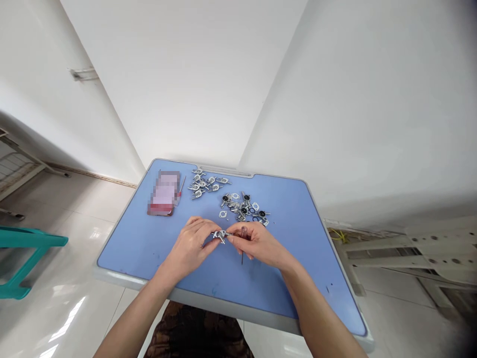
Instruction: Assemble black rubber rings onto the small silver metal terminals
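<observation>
Between my two hands, above the blue table (149, 248), is a small silvery metal part (220, 235) with a flat plate and thin stems. The fingers of my left hand (192, 244) pinch its left side. My right hand (259, 242) pinches its right end with thumb and forefinger, and also holds a thin screwdriver (244, 232) whose shaft points down. Just beyond my right hand lies a loose pile of metal parts with black round pieces (244, 211) and flat gaskets (222, 214). Farther back, several similar metal parts (198, 185) form a group.
A phone-like pixelated object (164, 193) lies at the table's left, with a thin red-handled tool (180, 191) beside it. White walls rise behind the table. A green stool (28, 258) stands at the left, and a pale metal frame (395, 251) at the right.
</observation>
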`<state>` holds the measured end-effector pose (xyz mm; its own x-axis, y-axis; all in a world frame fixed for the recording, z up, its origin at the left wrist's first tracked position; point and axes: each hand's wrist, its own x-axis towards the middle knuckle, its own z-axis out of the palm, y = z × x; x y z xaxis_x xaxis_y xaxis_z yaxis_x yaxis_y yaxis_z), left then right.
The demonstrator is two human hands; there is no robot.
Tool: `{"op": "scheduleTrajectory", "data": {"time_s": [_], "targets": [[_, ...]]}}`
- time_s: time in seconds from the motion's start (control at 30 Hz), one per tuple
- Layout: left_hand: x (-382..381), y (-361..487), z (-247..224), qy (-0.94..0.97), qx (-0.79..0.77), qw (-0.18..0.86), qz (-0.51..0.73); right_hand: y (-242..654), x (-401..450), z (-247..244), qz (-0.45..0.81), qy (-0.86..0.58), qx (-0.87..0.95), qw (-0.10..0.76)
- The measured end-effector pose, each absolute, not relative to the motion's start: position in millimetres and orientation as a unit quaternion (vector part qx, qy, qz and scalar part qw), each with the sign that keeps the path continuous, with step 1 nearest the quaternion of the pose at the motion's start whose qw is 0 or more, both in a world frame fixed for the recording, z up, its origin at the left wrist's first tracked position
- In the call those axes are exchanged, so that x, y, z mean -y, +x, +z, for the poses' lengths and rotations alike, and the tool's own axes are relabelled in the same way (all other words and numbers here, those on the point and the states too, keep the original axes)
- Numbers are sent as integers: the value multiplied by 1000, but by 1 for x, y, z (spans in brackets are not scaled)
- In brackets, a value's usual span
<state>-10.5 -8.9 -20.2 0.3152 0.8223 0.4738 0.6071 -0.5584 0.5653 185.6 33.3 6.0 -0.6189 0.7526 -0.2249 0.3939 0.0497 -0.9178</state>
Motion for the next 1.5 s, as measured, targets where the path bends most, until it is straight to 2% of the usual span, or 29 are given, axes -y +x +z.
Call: {"op": "scheduleTrajectory", "data": {"time_s": [0.13,0.27,0.43,0.8,1.13,1.3,1.5], "targets": [[8,-12,-24,799,-472,157,337,197,-42,5,505,-451,706,206],[8,-8,-31,827,-461,112,302,208,-50,5,451,-522,667,282],[9,-2,-38,859,-422,63,283,208,-50,4,440,-540,647,311],[6,-2,-33,852,-431,129,266,203,-50,-2,425,-517,689,277],[4,1,-33,825,-463,182,268,192,-48,-9,285,-503,777,249],[3,1,-38,824,-460,179,277,185,-50,-17,178,-507,822,190],[3,1,-38,824,-460,175,282,178,-55,-23,130,-493,849,137]]}}
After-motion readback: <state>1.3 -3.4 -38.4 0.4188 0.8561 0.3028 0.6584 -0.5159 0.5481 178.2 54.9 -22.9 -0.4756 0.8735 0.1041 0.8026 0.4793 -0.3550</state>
